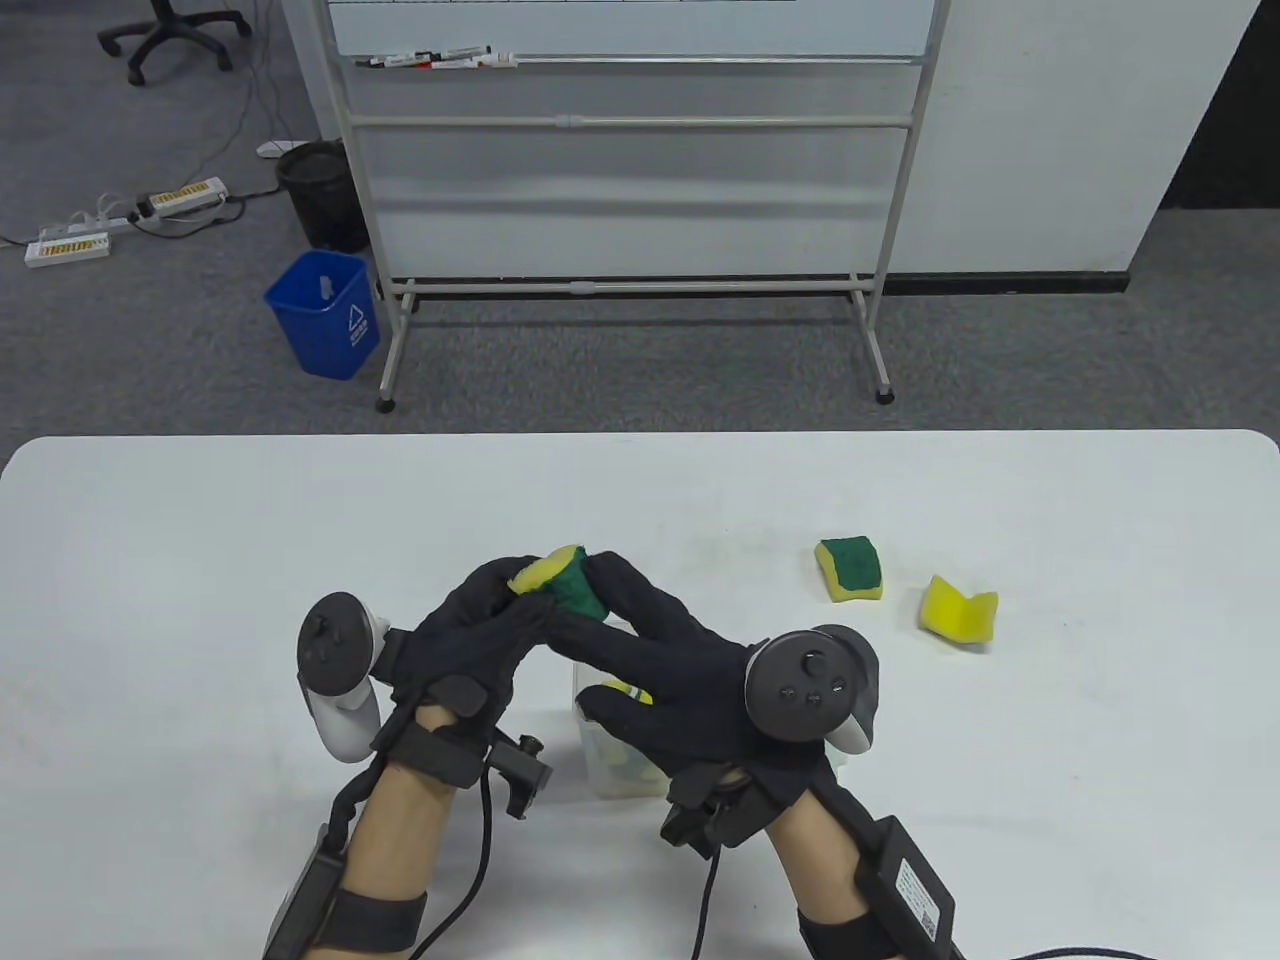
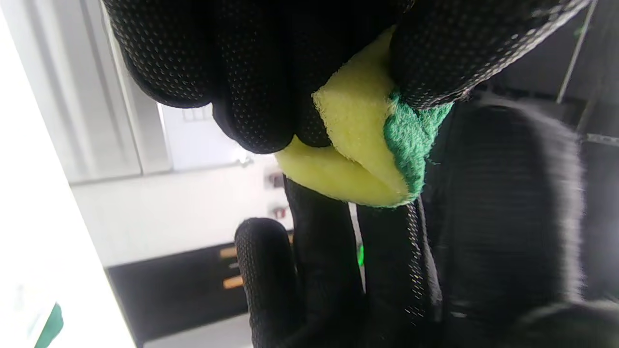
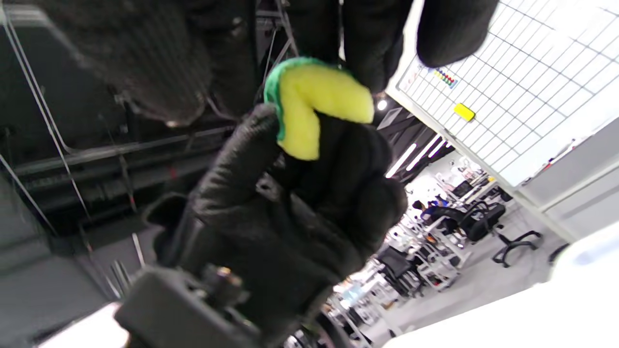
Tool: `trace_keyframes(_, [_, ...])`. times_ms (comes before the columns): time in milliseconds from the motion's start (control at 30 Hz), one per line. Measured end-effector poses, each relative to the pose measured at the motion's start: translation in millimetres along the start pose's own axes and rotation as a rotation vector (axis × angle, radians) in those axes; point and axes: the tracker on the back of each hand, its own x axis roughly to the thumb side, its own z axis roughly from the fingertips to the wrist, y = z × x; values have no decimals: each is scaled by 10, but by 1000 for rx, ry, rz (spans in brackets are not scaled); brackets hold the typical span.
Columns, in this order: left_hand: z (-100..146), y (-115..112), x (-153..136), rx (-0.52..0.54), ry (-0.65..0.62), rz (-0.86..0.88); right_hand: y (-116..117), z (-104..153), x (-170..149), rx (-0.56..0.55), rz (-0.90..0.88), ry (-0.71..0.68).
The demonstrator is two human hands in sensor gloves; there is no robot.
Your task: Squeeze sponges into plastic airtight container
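The squeezed sponge (image 1: 560, 585) is soft yellow foam with a rough, fuzzy green scouring layer, seen close in the left wrist view (image 2: 367, 145). The hands, left (image 1: 470, 640) and right (image 1: 680, 670), wear black knit cloth gloves with a fine dotted grip texture. The container (image 1: 600, 745) is clear, slightly cloudy plastic. The surface (image 1: 200, 540) is smooth, matt white. Two loose sponges, one (image 1: 850, 570) green side up, one (image 1: 958, 608) showing yellow foam, look porous and dull. The trackers (image 1: 810, 685) are matt plastic.

White recycling triangle on blue bin (image 1: 325, 315); no legible text
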Motion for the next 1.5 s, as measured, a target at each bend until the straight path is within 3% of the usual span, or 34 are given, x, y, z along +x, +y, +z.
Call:
trace_keyframes(133, [16,-5,13,23,-19,0,45,30,-71,-164,-82,100])
trace_keyframes(333, [40,-198,71,-6,-82,-52,73,65,-106,-242,-54,204])
trace_keyframes(467, [3,-320,16,-171,-52,14,-64,103,-163,-379,40,260])
trace_keyframes(600, [-10,-360,2,-232,-35,-61,-162,95,-273,-340,43,315])
trace_keyframes(733, [24,-334,85,-102,-57,-304,-132,64,-292,-264,169,345])
trace_keyframes(900, [37,-246,144,-31,-71,-519,-161,47,-281,-206,222,364])
trace_keyframes(967, [13,-247,149,-92,-105,-526,-158,28,-278,-115,228,374])
trace_keyframes(1000, [-13,-260,145,-175,-123,-508,-155,28,-273,-101,235,373])
trace_keyframes(1067, [-27,-268,131,-224,-103,-491,-153,22,-275,-121,240,362])
trace_keyframes(1167, [-24,-250,98,-104,-94,-491,-142,26,-287,-133,226,355])
trace_keyframes(1300, [-34,-231,23,-66,-86,-540,-149,27,-295,-164,192,336])
trace_keyframes(1433, [-51,-263,-52,-85,-65,-546,-151,33,-337,-174,232,362])
trace_keyframes(1500, [-83,-277,-105,-190,-34,-596,-148,30,-369,-160,285,377])
